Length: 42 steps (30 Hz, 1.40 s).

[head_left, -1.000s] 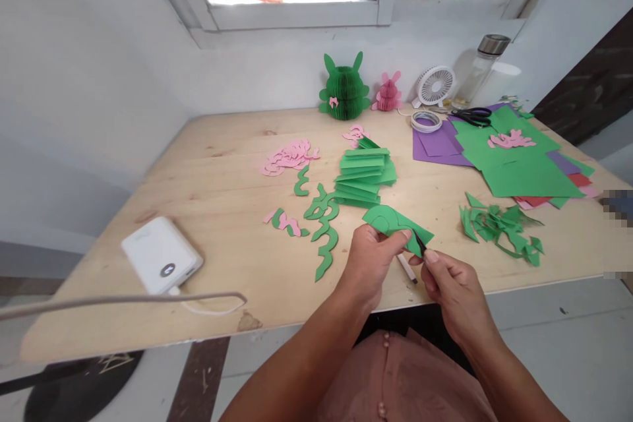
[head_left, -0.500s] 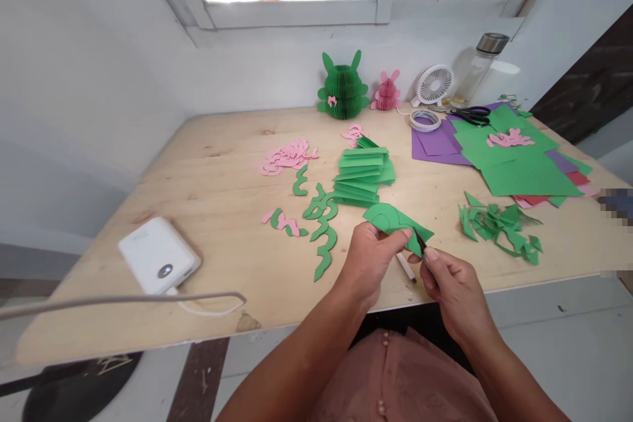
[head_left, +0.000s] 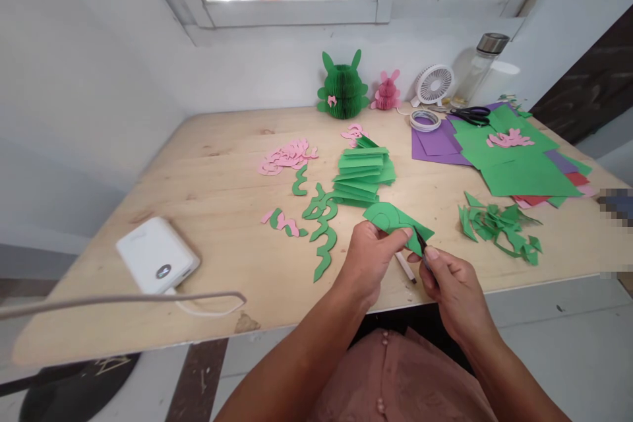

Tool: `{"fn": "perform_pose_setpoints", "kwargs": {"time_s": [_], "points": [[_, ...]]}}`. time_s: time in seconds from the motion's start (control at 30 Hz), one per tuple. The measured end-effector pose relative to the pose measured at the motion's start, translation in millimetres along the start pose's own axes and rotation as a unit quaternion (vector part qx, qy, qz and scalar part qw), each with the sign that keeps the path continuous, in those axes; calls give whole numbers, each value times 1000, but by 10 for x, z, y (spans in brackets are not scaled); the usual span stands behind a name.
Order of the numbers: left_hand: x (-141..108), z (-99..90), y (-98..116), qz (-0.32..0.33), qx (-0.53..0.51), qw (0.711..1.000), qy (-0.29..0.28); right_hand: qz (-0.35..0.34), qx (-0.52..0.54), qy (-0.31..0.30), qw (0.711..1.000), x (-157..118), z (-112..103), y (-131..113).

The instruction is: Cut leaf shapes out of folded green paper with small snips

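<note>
- Your left hand (head_left: 368, 262): fingers closed, pinching a green paper piece (head_left: 394, 220) held up just above the wooden table (head_left: 222, 178), with a dark curved line drawn on it.
- Your right hand (head_left: 455, 295): clenched on a small dark blade (head_left: 420, 241) touching the paper's edge; grip hidden, so can't tell if it's scissors or a knife.
- Done: pink cut squiggles (head_left: 287, 157) and green cut squiggles (head_left: 322, 252) lie loose left of you; a stack of folded green strips (head_left: 361, 175) sits beside them.
- Green offcuts (head_left: 499, 228) lie right.
- Left: the held piece looks only part-cut; coloured paper sheets (head_left: 524, 173) lie at the far right, with black scissors (head_left: 469, 116) on them.
- Back wall: green paper rabbit (head_left: 343, 89), pink paper rabbit (head_left: 386, 93).
</note>
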State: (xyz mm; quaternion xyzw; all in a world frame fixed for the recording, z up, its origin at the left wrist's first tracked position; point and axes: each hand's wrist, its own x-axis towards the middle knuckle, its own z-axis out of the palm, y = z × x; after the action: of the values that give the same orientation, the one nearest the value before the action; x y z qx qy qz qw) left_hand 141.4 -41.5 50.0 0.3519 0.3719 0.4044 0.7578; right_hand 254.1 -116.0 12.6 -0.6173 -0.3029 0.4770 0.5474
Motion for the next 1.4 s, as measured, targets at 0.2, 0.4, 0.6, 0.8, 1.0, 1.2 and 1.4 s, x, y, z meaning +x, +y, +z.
{"fn": "perform_pose_setpoints", "kwargs": {"time_s": [0.2, 0.4, 0.6, 0.8, 1.0, 1.2, 1.4], "points": [[14, -6, -11, -4, 2, 1000, 1, -4, -4, 3, 1000, 10, 2, 1], [12, -15, -11, -5, 8, 1000, -5, -5, -10, 3, 1000, 19, -8, 28], [17, -26, -16, -10, 5, 1000, -4, -1, -15, 3, 1000, 19, -24, 41], [34, -38, -6, -10, 13, 1000, -10, -7, -21, 0, 1000, 9, -21, 29], [19, -30, 25, -9, 12, 1000, -21, -8, -27, -1, 1000, 8, -32, 44], [29, -48, 15, -11, 19, 1000, -20, -9, -43, -3, 999, 1, -39, 35], [40, -68, -5, -20, 7, 1000, -23, -16, -60, -1, 998, 2, -34, 34]]}}
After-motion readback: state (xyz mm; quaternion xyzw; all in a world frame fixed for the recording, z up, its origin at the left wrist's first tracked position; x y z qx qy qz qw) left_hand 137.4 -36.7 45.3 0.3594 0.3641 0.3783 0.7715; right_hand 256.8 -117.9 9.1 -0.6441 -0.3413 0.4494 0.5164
